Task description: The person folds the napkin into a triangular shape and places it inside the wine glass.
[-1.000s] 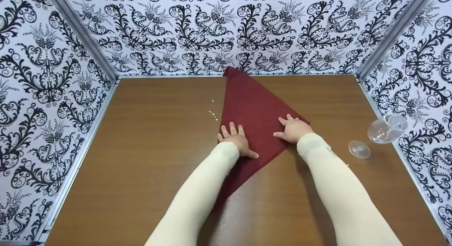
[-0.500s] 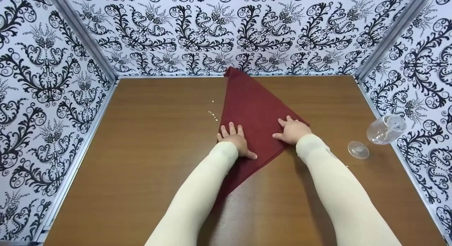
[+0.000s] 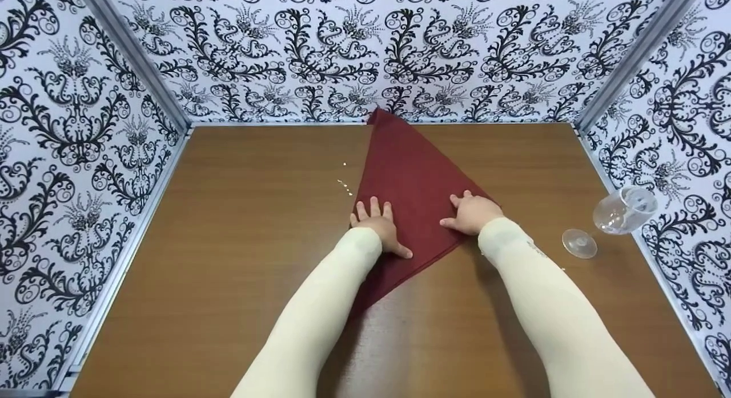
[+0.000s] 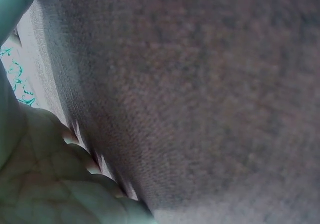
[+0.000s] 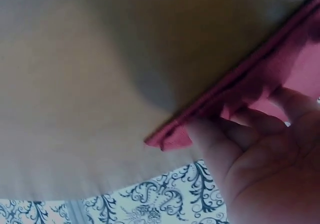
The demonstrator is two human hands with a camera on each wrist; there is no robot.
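A dark red folded cloth napkin point(image 3: 408, 164) lies slantwise on the table, its far tip at the back wall. My left hand point(image 3: 378, 226) rests on the napkin's left side, fingers spread and thumb out to the right. Over the right corner, my right hand point(image 3: 477, 213) touches the cloth with its fingers extended. Fabric point(image 4: 200, 84) fills most of the left wrist view, with the palm point(image 4: 55, 179) at its lower left. In the right wrist view the fingers lie against the layered edge of the napkin point(image 5: 175, 140). The left forearm hides part of its near end.
A clear stemmed glass point(image 3: 622, 212) stands to the right, close to the side wall. Small pale specks point(image 3: 345, 187) dot the brown wooden table point(image 3: 251, 215) left of the napkin. Patterned walls point(image 3: 354, 49) enclose the back and both sides.
The napkin's far tip has shifted slightly right, and its near end has drawn in a little. My left hand has slid slightly left; the right hand has barely moved.
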